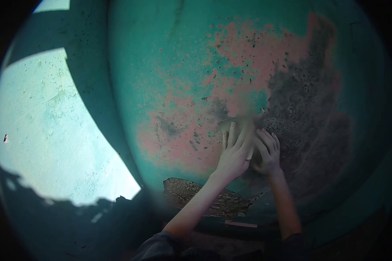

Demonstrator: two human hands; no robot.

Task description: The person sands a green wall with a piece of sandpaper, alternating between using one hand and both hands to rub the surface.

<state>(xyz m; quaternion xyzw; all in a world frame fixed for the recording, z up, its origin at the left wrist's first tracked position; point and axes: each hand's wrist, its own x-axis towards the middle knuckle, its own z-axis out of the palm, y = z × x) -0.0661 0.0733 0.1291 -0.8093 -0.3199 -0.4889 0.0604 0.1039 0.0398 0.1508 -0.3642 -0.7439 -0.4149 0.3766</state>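
While two dark sleeves [159, 245] sit at the bottom edge, bare forearms reach up from them toward a painted wall [139, 43]. Just beyond the left sleeve, a rough brown patch [204, 198] breaks the wall's lower part, with a narrow pale strip [241, 224] beneath it. Farther up, the left hand [235, 158] lies over a pale, thin sheet [245, 125], perhaps abrasive paper, set against the wall about midway across the view; its fingers are extended and a little apart, pressing rather than closed in a fist. Close beside it, the right hand [269, 153] has its fingers slightly bent and near together at the sheet's right side; whether they pinch the edge or only rest there, I cannot tell. Around the hands, green paint gives way to mottled pink areas [174, 143] and a broad, pitted dark-grey area [296, 104]. Rubbing or smoothing this worn surface seems to be the step in hand, and the next stroke would call for the sheet to be held flat, with even pressure over the pits. Past the corner, an adjoining wall [91, 65] carries a bright sunlit patch [52, 130]. No brand, label or writing can be read anywhere.
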